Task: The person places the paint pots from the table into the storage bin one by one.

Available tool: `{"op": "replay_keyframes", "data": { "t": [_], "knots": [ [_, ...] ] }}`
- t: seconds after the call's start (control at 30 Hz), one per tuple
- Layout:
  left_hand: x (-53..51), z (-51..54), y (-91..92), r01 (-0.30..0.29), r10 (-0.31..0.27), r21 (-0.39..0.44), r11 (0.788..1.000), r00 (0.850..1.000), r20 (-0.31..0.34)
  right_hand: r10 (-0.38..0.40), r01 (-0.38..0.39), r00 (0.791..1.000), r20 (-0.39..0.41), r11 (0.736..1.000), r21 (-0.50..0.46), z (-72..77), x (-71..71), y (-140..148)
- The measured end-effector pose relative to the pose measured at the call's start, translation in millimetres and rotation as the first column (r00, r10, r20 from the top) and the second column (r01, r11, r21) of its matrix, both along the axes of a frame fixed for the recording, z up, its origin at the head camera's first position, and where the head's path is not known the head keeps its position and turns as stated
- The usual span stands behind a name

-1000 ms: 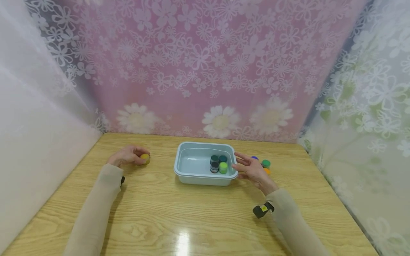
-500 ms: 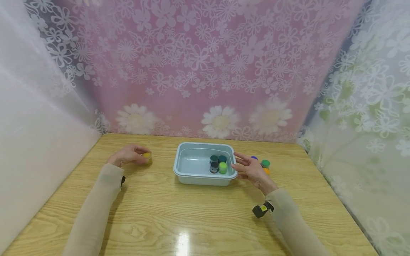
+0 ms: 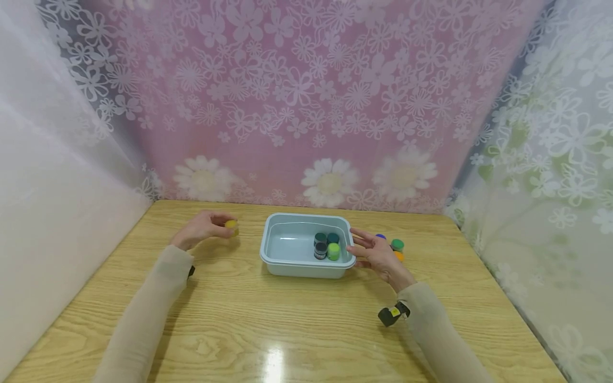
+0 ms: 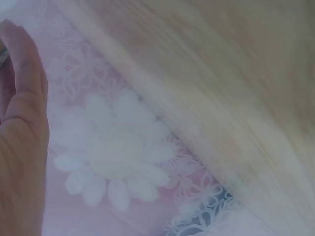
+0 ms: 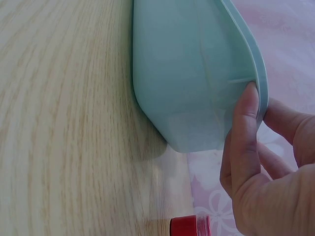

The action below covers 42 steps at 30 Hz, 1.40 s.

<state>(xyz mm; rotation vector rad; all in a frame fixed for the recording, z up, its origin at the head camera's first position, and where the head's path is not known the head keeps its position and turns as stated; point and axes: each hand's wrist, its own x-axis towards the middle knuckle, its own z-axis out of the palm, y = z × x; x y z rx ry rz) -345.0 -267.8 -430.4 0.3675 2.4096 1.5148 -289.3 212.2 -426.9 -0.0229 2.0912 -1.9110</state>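
A small yellow paint jar [image 3: 232, 226] is pinched in the fingertips of my left hand [image 3: 203, 230], left of the tub; in the left wrist view only a sliver of it shows at the edge beside my left hand [image 4: 22, 113]. The light blue plastic tub [image 3: 306, 269] stands mid-table. My right hand [image 3: 378, 258] grips its right end. In the right wrist view, my right hand [image 5: 266, 172] has digits above and below the tub's rim [image 5: 261, 73]. Inside the tub, at its right, stand paint jars: light green [image 3: 333, 251], black [image 3: 320, 250] and two dark green-blue ones.
Behind my right hand sit more paint jars, with green [image 3: 397, 244], blue [image 3: 380, 236] and orange [image 3: 399, 256] lids. A red lid [image 5: 184, 226] shows in the right wrist view. Flowered curtains [image 3: 306, 106] enclose the wooden table [image 3: 239, 319] at the back and sides.
My left hand has moved right and slightly away from me with the yellow paint jar, toward the tub. The right hand and the tub have stayed in place.
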Motion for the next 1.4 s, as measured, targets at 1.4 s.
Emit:
{"op": "replay_keyframes", "data": {
  "t": [1.4],
  "knots": [
    [16.8,18.1,118.1,-0.127,0.171,0.242,0.962,0.971,-0.170,-0.006,0.006,1.000,0.001,1.000,-0.011,1.8,3.0,-2]
  ]
}}
